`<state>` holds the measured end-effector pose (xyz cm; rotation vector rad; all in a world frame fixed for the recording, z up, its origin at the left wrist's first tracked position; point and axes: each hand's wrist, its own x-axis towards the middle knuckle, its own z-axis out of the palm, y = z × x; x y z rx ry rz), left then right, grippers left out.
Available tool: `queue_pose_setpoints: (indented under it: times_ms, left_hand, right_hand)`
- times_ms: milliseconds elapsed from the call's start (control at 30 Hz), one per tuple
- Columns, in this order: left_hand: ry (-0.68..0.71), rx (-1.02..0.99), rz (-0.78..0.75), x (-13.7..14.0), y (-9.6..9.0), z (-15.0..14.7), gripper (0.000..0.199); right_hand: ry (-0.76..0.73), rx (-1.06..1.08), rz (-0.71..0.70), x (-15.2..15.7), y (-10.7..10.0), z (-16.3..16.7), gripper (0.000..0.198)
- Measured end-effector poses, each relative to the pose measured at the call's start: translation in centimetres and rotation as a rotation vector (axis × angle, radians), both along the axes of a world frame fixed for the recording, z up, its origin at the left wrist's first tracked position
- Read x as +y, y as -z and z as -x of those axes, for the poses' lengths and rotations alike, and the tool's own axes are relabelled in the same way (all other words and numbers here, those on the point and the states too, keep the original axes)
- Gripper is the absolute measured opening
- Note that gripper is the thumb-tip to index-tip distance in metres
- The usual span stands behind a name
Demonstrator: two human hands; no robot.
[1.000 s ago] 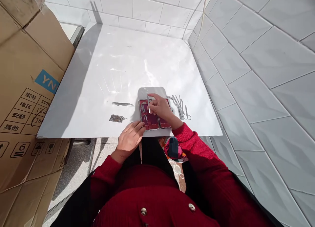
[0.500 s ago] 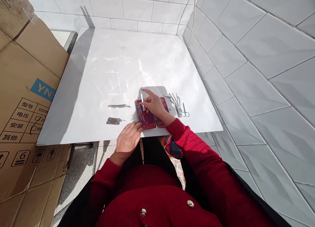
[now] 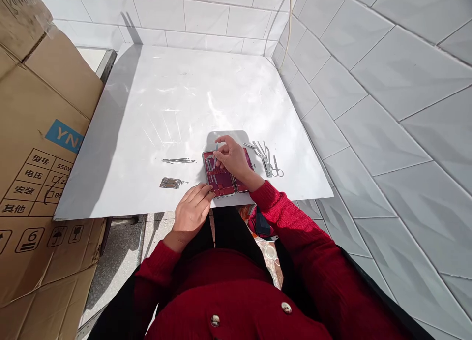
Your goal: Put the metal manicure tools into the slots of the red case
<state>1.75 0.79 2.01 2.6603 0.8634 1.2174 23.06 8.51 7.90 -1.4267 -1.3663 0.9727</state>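
Two tiled walls [image 3: 387, 99] edge our one white table [image 3: 221, 94]. At its six o'clock lies one open case [image 3: 225, 177]. Our left hand [image 3: 191, 208], fingers together, touches the case's eight o'clock edge; our right hand [image 3: 234, 160], thumb and fingertips pinched together, grips one tool [image 3: 215, 163] above it. One scissors [image 3: 277, 172] lies at three; sticks [image 3: 179, 160], uncountable, near nine.

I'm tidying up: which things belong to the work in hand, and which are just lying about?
Likely belonging:
slim metal tool in the right hand
open red-lined case, left hand at its near left corner
scissors, other metal tools, right of it
thin metal tools, small flat pieces, left of it

Likely just there:
cardboard box, left
cable, far corner
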Motion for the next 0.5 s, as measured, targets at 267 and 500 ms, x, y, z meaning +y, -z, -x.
queue_pose_setpoints:
  times_ms: [267,500]
  left_hand:
    - [-0.235,0.000,0.086,0.9,-3.2,-0.3,0.016]
    - [-0.173,0.102,0.081,0.9,-3.8,-1.1,0.021]
  right_hand:
    - [-0.044,0.074,0.027,-2.6,-1.3,2.2,0.021]
    - [-0.022,-0.024,0.078,-4.7,-2.1,3.5,0.020]
